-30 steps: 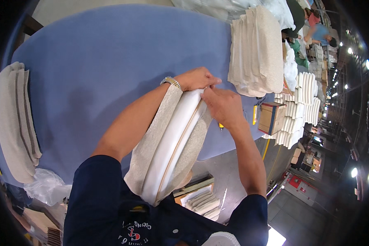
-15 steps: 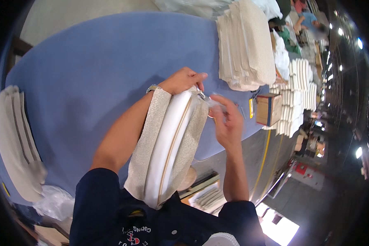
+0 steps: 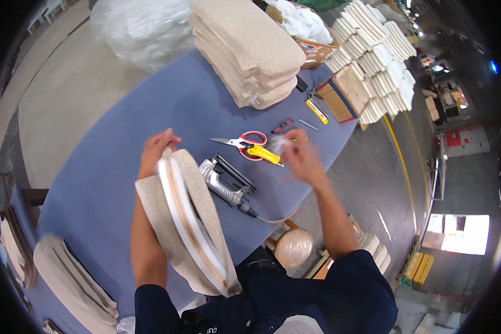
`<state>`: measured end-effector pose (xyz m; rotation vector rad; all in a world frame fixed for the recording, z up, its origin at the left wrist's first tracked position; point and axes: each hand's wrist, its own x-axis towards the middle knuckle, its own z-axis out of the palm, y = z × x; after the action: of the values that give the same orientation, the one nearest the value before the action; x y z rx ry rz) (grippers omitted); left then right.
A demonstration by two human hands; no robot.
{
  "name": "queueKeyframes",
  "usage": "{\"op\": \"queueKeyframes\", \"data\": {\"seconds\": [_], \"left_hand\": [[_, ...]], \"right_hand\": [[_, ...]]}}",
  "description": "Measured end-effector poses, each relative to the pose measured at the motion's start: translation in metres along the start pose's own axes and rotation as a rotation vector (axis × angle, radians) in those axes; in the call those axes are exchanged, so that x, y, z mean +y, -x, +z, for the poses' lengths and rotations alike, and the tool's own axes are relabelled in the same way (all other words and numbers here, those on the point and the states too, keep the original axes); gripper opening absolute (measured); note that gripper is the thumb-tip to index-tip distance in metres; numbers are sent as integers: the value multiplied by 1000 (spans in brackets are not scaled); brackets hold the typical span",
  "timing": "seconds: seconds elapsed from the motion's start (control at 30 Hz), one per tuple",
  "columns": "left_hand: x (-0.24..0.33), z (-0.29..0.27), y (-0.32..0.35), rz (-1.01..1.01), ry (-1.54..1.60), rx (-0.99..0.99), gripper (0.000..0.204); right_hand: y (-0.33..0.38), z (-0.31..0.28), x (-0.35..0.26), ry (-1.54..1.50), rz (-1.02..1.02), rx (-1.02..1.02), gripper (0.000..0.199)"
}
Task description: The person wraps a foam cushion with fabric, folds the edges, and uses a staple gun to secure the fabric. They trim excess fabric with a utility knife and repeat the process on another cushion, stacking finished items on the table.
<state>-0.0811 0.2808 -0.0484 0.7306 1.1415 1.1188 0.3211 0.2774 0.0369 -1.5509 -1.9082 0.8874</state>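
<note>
A long curved padded piece, a white core with a tan strip along it (image 3: 190, 225) and beige textured fabric flaps, leans from the table toward my body. My left hand (image 3: 157, 151) is closed on its far end, and the piece lies along that forearm. To the right, my right hand (image 3: 305, 161) is raised over the table, smeared by motion. A whitish, translucent scrap (image 3: 276, 143) shows at its fingertips. Between the hands lie scissors with red-and-white handles (image 3: 249, 139), a yellow-handled cutter (image 3: 263, 153) partly over them, and a silver staple gun (image 3: 224, 186) with a hose.
A stack of beige fabric covers (image 3: 245, 50) stands at the far edge of the blue table (image 3: 122, 128). Beyond my right hand are a yellow utility knife (image 3: 316, 111) and a cardboard box (image 3: 345, 92). Beige padded pieces (image 3: 75, 284) lie at the near left.
My right hand has moved away from the padded piece's far end, off to the right. My left hand still holds that end. The view has turned, showing the staple gun and scissors.
</note>
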Motion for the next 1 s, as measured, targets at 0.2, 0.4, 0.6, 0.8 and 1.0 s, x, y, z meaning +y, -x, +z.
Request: {"op": "queueKeyframes", "data": {"seconds": [0.2,0.4,0.6,0.8,1.0], "left_hand": [[-20,-20,42,-39,238,378,36],[18,3,54,-74,115,541,37],[25,21,60,-89,12,685,45],[31,33,64,-61,-333,650,60],[40,29,81,332,-717,639,42]], "right_hand": [[-155,-108,22,393,-355,673,19],[-356,-226,112,636,-252,751,42],[-348,-160,117,486,-252,653,63],[-159,89,-47,-858,-290,-270,30],[-110,210,-114,-606,-326,-615,30]]}}
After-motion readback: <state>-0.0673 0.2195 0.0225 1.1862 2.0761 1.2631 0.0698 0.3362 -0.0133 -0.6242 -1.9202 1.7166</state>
